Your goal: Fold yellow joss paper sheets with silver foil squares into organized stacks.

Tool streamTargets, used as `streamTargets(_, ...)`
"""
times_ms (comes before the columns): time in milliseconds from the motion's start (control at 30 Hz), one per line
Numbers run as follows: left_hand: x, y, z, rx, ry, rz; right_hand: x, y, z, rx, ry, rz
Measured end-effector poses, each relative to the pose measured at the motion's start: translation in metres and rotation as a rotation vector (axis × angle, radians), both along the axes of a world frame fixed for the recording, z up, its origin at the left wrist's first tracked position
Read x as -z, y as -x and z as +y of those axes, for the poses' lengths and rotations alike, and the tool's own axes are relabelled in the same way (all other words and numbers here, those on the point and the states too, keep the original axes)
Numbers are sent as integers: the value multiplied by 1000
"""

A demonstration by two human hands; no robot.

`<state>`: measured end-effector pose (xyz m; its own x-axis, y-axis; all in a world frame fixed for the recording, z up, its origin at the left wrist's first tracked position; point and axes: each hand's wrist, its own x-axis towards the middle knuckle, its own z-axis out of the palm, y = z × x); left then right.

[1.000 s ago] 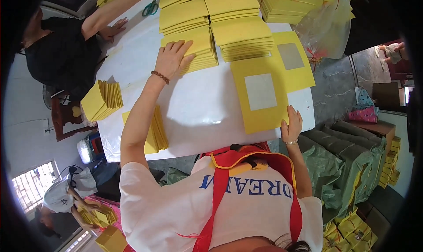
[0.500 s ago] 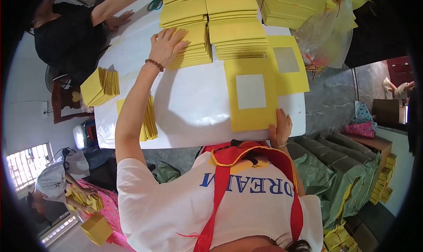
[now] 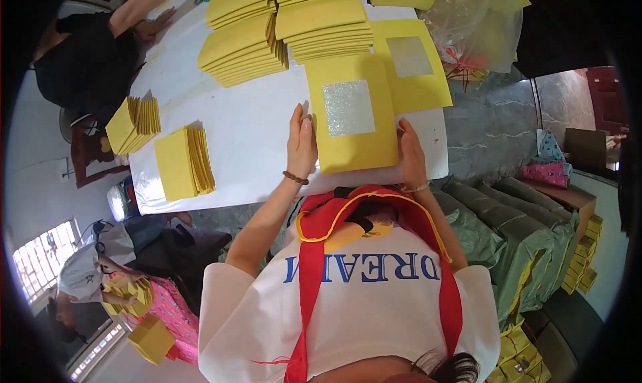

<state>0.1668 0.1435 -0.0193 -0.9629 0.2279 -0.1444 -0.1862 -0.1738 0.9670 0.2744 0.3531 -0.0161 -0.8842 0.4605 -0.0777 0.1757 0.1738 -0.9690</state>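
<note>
A flat yellow paper piece [image 3: 354,150] with a shiny pale rectangle in it lies near the table's front edge. My left hand [image 3: 302,142] is at its left edge, fingers stretched out and pointing away from me. At the opposite edge my right hand [image 3: 411,153] is likewise open, palm turned inward. Whether either palm presses on the paper I cannot tell. Another yellow piece [image 3: 422,88] with a similar pale rectangle sits partly under it, farther to the right. Beyond them are stacks of folded yellow paper pieces [image 3: 324,23] in rows.
Two smaller yellow bundles [image 3: 177,165] [image 3: 130,129] stand on the white table [image 3: 251,135] to the left. A clear plastic bag [image 3: 478,32] hangs at the far right. A co-worker in black [image 3: 83,68] leans in from the far left. Green wrapped bundles [image 3: 495,216] stand at right.
My left hand has left the far stack and come back to the paper's left edge. My right hand has moved up along the right edge. The whole view has shifted.
</note>
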Motion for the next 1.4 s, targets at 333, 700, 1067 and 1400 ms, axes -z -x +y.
streamTargets(333,11,-30,12,-132,-147,24,-2,27,17,-138,325,-158)
streamTargets(700,5,-29,0,-205,3,22,0,36,53,-96,220,-94)
streamTargets(1067,-3,-32,-11,-151,31,-30,45,89,147,225,-632,-307)
streamTargets(1400,-27,-39,-8,-92,540,458,49,84,159,74,-681,-180)
